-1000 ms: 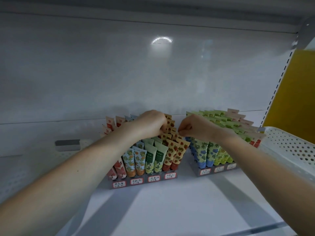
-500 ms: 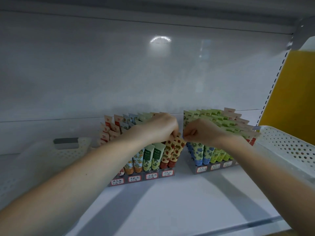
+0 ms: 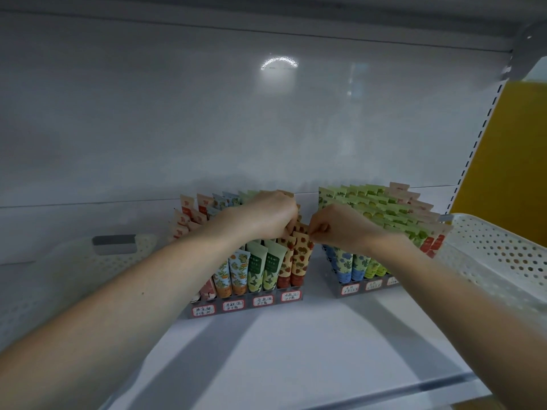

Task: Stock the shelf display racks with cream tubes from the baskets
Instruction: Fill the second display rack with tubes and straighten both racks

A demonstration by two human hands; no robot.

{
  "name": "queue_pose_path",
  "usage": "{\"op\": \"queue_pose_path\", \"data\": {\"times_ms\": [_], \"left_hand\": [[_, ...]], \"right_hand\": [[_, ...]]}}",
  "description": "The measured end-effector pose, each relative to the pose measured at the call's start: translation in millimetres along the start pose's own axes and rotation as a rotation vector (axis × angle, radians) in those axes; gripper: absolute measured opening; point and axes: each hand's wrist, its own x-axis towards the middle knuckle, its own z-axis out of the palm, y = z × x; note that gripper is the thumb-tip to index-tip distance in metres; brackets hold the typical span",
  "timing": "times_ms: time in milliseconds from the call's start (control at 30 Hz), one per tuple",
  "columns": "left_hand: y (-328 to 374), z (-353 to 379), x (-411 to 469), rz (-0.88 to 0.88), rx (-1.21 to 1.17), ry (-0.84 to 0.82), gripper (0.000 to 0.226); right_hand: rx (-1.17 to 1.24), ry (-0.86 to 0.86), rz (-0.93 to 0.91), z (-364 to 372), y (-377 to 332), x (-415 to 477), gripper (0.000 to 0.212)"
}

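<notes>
Noted strawberry-print tubes (image 3: 300, 255) upright in rightmost column of left rack (image 3: 245, 304); one top edge pinched by right hand (image 3: 340, 226), fingers curled; left hand (image 3: 266, 216) curled over neighbouring tops, probably gripping one

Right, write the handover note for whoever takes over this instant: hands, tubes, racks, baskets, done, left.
Left hand: grip curled round the tops of the strawberry tubes, rightmost column of the left rack.
Right hand: pinches a tube top in the same column.
Right rack looks full.
Left basket and right basket flank the racks; contents not visible.
Done: both racks look stocked.
Left: seat this column, check baskets.
</notes>
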Motion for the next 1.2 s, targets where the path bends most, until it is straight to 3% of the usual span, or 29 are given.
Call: {"op": "queue_pose_path", "data": {"times_ms": [633, 833, 1067, 1200], "left_hand": [[2, -2, 0, -0.047, -0.071, -0.035, 0.018], [1, -2, 0, -0.058, -0.08, -0.036, 0.02], [-14, -3, -2, -0.105, -0.111, 0.168, 0.019], [-22, 1, -1, -0.114, -0.098, 0.16, 0.02]], "right_hand": [[0.012, -0.01, 0.032, -1, 2, -4, 0.018], [0.013, 0.078, 0.07, -4, 9, 0, 0.016], [-0.003, 0.055, 0.045, -2, 7, 7, 0.017], [-0.009, 0.065, 0.041, 1, 7, 9, 0.017]]}}
